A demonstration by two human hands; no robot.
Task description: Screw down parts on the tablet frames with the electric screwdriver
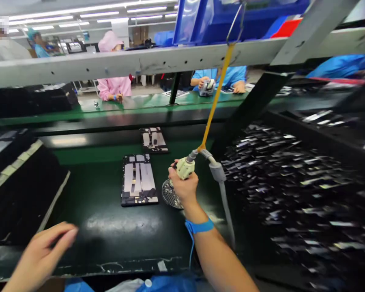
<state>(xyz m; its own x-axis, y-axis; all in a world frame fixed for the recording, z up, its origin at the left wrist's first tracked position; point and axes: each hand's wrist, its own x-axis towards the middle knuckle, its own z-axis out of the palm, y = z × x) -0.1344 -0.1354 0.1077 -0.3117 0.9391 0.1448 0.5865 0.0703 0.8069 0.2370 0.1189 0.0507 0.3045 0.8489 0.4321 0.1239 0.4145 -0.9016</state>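
My right hand (184, 185) is closed around a cream-coloured power tool (185, 167) that hangs from a yellow cord (216, 95) and trails a grey hose (223, 194). A round perforated metal dish (169, 195) lies just under the hand. Left of it an opened device with silver plates (139, 179) rests on the dark green belt (109, 219). A second such device (153, 140) lies farther back. My left hand (41, 255) hovers low at the near left edge, fingers stretched out and blurred, holding nothing.
A black tray of many small parts (292, 190) fills the right side. Black stacked trays (21, 182) stand at left. A grey metal rail (134, 63) crosses overhead, with blue bins above. Across the line sit a person in pink (114, 83) and a person in blue (219, 79).
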